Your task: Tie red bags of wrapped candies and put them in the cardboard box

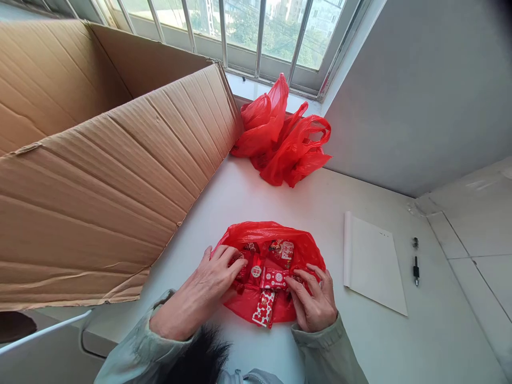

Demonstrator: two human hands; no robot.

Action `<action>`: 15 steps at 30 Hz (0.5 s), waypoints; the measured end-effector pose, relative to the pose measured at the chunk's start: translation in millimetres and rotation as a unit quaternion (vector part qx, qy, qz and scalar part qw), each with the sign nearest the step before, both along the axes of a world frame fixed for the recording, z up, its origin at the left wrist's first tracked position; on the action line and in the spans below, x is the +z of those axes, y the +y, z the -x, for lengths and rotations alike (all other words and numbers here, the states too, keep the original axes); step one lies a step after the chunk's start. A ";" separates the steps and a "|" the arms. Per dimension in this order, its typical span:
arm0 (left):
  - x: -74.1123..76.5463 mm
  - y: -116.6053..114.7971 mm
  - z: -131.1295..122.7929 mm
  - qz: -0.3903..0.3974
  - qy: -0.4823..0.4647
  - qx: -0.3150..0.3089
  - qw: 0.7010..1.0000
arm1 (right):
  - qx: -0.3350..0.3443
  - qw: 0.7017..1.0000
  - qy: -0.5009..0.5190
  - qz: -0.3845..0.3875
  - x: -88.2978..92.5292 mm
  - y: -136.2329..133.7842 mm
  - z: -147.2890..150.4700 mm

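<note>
A spread-open red plastic bag (272, 229) lies on the white table, with several small wrapped candies in it. One red candy packet with pale round marks (275, 278) sits crosswise in the middle. Below it, a red-and-white patterned candy packet (264, 308) lies over the bag's near side. My left hand (218, 274) rests on the candies at the left, its fingers apart and partly bent; their undersides are hidden. At the other side, my right hand (314, 298) has its thumb and fingers closed at the right end of the crosswise packet.
A large open cardboard box (120, 181) fills the left side. Crumpled red plastic bags (286, 138) lie at the back beneath the barred window (256, 37). To the right are a white notepad (374, 266) and a black pen (416, 272) beside the wall.
</note>
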State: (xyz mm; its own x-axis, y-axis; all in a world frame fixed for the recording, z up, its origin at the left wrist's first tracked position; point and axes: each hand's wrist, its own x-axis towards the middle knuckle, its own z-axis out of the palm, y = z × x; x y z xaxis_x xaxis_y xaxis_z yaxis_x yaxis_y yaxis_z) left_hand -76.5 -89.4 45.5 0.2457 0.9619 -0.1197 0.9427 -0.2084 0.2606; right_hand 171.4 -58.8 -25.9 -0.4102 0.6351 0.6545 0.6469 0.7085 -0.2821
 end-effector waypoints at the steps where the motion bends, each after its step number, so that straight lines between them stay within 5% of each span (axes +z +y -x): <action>1: 0.3 -0.2 -0.7 -0.014 -0.013 -0.010 1.000 | 0.006 1.000 0.002 0.000 0.5 -0.8 2.6; 9: -17.8 3.6 -3.6 -0.047 0.014 0.015 0.999 | -0.015 1.000 -0.009 0.016 0.5 -1.6 10.9; 15: -9.9 0.2 -0.2 -0.032 -0.021 -0.004 0.999 | -0.023 0.998 -0.038 0.032 -7.2 -0.8 10.0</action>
